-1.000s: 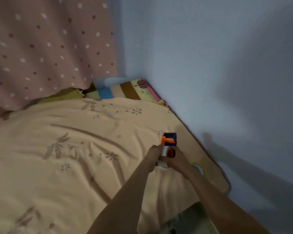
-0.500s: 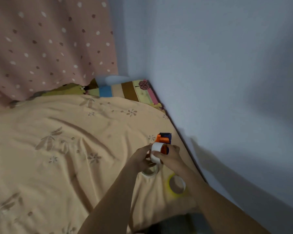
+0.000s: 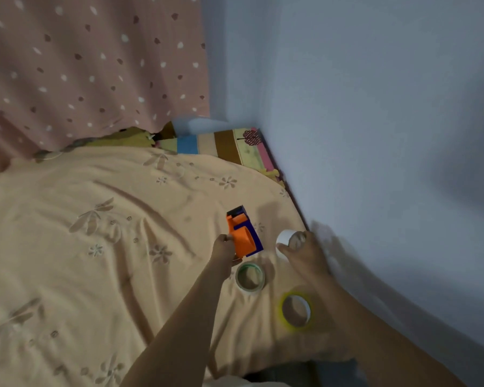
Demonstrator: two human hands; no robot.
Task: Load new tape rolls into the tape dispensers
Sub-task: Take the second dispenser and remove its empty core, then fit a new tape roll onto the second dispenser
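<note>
An orange and dark blue tape dispenser (image 3: 243, 233) is held above the bed by my left hand (image 3: 224, 251), which grips its lower left side. Its orange roll hub is bare. To the right, my right hand (image 3: 305, 254) holds a white tape roll (image 3: 287, 238) near the wall, a short gap away from the dispenser. A green-edged tape roll (image 3: 250, 276) lies flat on the sheet just below the dispenser. A yellow tape roll (image 3: 296, 310) lies flat further to the right and nearer to me.
The work surface is a bed with a wrinkled peach floral sheet (image 3: 95, 233). A blue-grey wall (image 3: 375, 135) runs close along the right. A striped pillow (image 3: 224, 145) and a pink dotted curtain (image 3: 81, 65) are at the far end.
The white roll came off the dispenser: my right hand carried it to the right, while my left hand kept the dispenser. The view shifted and both flat rolls came into sight.
</note>
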